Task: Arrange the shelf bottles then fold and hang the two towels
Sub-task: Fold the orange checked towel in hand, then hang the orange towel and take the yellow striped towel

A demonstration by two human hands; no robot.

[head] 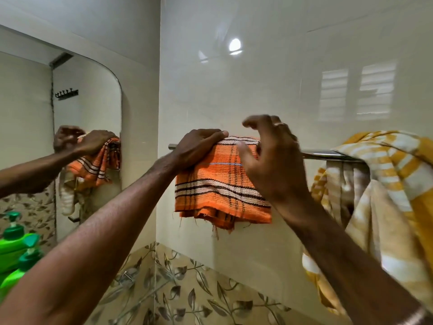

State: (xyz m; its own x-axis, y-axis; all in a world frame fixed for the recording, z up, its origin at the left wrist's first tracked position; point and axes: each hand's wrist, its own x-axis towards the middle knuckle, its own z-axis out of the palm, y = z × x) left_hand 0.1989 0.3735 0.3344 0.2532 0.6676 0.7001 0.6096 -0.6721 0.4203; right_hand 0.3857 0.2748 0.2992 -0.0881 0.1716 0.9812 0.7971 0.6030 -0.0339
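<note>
The left hand point(196, 146) presses the folded orange checked towel point(222, 181) onto the towel rail point(323, 154); the right hand point(271, 158) hovers, fingers loose, holding nothing. Soft, light cloth likely slips, so grip its folded top edge.

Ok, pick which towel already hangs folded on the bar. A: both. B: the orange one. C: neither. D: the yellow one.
B: the orange towel hangs folded over the bar under the left hand, while the yellow towel is draped loosely, unfolded.
</note>
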